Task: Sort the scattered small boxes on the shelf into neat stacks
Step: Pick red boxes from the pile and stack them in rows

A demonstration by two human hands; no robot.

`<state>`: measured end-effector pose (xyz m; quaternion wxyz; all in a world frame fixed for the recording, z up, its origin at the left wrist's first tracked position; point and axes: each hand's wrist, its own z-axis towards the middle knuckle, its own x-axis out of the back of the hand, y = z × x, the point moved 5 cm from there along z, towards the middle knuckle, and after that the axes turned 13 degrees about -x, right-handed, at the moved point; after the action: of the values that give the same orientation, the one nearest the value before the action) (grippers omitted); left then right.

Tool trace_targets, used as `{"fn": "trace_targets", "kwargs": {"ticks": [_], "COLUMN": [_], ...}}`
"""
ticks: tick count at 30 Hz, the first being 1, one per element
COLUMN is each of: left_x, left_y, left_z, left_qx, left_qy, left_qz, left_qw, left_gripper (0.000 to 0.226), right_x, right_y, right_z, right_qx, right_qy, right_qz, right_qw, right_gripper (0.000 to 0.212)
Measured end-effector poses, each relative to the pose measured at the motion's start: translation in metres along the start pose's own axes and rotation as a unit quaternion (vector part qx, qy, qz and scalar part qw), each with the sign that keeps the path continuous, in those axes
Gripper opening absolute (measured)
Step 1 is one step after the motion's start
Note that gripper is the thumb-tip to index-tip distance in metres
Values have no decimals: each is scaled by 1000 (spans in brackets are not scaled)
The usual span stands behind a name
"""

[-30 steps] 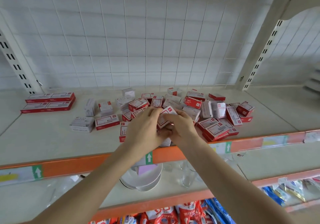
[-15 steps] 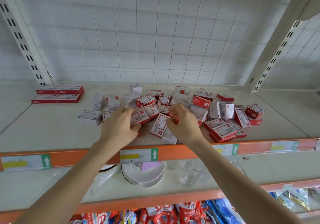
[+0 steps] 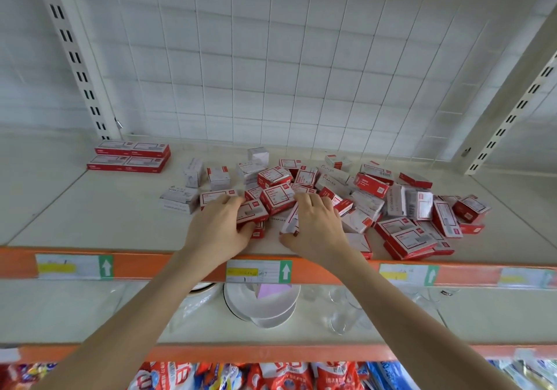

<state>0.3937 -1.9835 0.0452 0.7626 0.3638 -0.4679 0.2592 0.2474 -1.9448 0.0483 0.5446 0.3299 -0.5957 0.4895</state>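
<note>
Left hand (image 3: 218,230) curls round a red box (image 3: 252,213), right hand (image 3: 316,227) pinches a tilted box (image 3: 291,221) beside its thumb; recommend squaring edges before stacking.

Loose boxes (image 3: 370,196) lie heaped mid-shelf (image 3: 90,221). A neat stack (image 3: 131,157) sits back left. Plates (image 3: 265,302) and glasses (image 3: 340,311) stand on the shelf below.

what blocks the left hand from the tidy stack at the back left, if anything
Likely nothing, so yes: the left hand holds a loose box, and only a low white box sits toward the tidy stack.
</note>
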Motion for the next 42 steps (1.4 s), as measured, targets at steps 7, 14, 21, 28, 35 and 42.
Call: {"fn": "trace_targets", "kwargs": {"ticks": [7,14,21,28,35,42], "left_x": [1,16,28,5,5,14], "left_y": [-1,12,29,30,27,19], "left_z": [-3,-5,2,14,14,15], "left_qx": [-2,-35,-60,84,100,95], "left_qy": [13,106,128,-50,-85,79], "left_qz": [10,-35,-181,-463,-655,-642], "left_qw": [1000,993,973,881,744,757], "left_gripper": [55,44,30,28,11,30], "right_x": [-3,6,28,39,48,44], "right_y": [1,5,9,2,-7,-10], "right_z": [5,-3,-9,-14,-19,-10], "right_qx": [-23,-4,16,134,205,166], "right_qy": [6,5,7,-24,-63,-58], "right_qz": [24,149,291,296,264,302], "right_qw": [999,989,957,945,940,937], "right_gripper": [75,74,70,74,78,58]}}
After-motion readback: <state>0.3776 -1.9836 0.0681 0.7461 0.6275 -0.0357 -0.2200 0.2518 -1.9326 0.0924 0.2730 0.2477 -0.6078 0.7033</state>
